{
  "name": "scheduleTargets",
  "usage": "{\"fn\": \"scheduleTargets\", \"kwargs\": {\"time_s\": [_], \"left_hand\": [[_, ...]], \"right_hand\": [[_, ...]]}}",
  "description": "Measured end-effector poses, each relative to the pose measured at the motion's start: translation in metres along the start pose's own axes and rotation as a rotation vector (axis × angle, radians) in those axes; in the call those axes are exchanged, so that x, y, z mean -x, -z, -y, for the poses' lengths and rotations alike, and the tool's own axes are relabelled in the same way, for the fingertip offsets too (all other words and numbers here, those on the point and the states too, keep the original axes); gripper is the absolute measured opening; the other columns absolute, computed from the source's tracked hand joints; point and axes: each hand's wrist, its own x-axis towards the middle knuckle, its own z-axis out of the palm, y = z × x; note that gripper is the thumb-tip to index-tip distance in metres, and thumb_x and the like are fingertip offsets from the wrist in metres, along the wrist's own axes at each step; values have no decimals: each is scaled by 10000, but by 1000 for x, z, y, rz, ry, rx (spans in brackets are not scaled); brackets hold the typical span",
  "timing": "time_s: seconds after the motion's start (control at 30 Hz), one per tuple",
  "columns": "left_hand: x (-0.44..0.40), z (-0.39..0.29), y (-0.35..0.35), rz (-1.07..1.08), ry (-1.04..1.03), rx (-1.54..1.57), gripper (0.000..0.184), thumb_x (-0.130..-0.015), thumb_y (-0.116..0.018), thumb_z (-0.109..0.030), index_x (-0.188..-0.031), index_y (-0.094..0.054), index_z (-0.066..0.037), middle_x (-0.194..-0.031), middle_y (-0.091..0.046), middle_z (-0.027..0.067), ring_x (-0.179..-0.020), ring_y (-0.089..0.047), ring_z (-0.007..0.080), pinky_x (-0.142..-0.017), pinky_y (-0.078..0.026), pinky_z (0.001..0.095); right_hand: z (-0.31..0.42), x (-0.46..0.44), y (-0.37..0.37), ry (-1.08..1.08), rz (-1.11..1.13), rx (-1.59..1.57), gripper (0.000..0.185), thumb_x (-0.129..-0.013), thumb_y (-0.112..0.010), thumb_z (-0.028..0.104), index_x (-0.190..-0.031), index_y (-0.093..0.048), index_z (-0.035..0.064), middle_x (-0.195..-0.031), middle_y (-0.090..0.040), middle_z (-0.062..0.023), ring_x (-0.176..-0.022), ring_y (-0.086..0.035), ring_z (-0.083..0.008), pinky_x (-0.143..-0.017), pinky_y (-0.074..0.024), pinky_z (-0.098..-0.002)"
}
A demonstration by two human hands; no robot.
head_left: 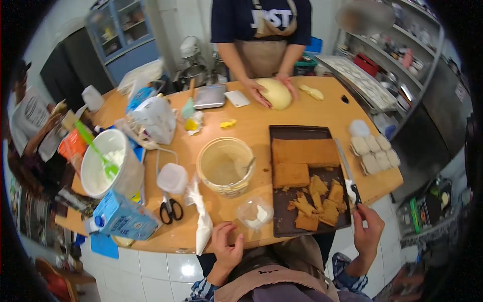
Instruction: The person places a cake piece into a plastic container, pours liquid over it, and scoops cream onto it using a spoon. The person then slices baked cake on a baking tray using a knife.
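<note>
My right hand (368, 229) is at the right front corner of the dark baking tray (280, 227), its thumb and forefinger closed at the end of a knife's (355, 193) black handle. The blade lies along the tray's right rim. In the tray are a brown sheet cake (306, 152), a cut block and a heap of broken cake pieces (318, 202). Near the table's front edge, my left hand (227, 247) is empty, its fingers loosely curled and apart. It is between a filled white piping bag (203, 226) and a small clear tub (255, 214) with white cream.
A large open tub (225, 166) stands mid-table. To its left are black scissors (171, 211), a blue carton (126, 216) and a white bucket (113, 161) with a green spatula (108, 168). Across the table, a co-worker's hands press pale dough (275, 94). An egg carton (375, 153) sits right.
</note>
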Motion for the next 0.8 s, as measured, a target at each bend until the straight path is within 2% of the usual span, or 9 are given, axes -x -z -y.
{"fn": "scheduleTargets", "kwargs": {"time_s": [0.17, 0.37, 0.5, 0.67, 0.8], "left_hand": [[0, 2, 1, 44, 8, 30, 241, -766, -645, -89, -959, -553, 22, -1029, -518, 163, -956, -511, 262, -849, -412, 330], [-1, 1, 4, 83, 53, 99, 258, -763, -628, -56, -989, -536, 29, -1071, -485, 165, -987, -504, 253, -873, -412, 335], [-3, -8, 1, 41, 16, 168, 313, -718, -667, -62, -996, -551, 23, -1053, -523, 196, -984, -516, 298, -847, -431, 349], [-10, -25, 0, 102, -56, 156, 314, -746, -620, -54, -1034, -531, 35, -1102, -459, 174, -1035, -477, 271, -933, -391, 362], [-15, -37, 3, 109, -76, 108, 327, -743, -638, -87, -1028, -532, 32, -1094, -470, 180, -1030, -481, 288, -924, -387, 372]], "right_hand": [[0, -10, -3, 40, 89, 28, 217, -747, -660, 27, -950, -605, -26, -738, -613, -156, -615, -595, -269, -550, -463, -343], [-4, -19, 2, -30, 208, 105, 264, -738, -664, 53, -981, -591, -22, -779, -611, -163, -633, -589, -289, -575, -463, -365], [-5, -20, 9, -161, 200, 143, 304, -735, -661, 64, -1014, -580, -25, -815, -612, -173, -680, -598, -308, -602, -470, -374], [-60, -13, -3, -303, 168, 213, 280, -739, -657, 76, -991, -593, -29, -821, -615, -196, -726, -610, -332, -639, -476, -384], [-92, -10, -21, -393, 225, 153, 255, -742, -657, 97, -958, -610, -31, -824, -618, -206, -745, -611, -338, -665, -475, -393]]}}
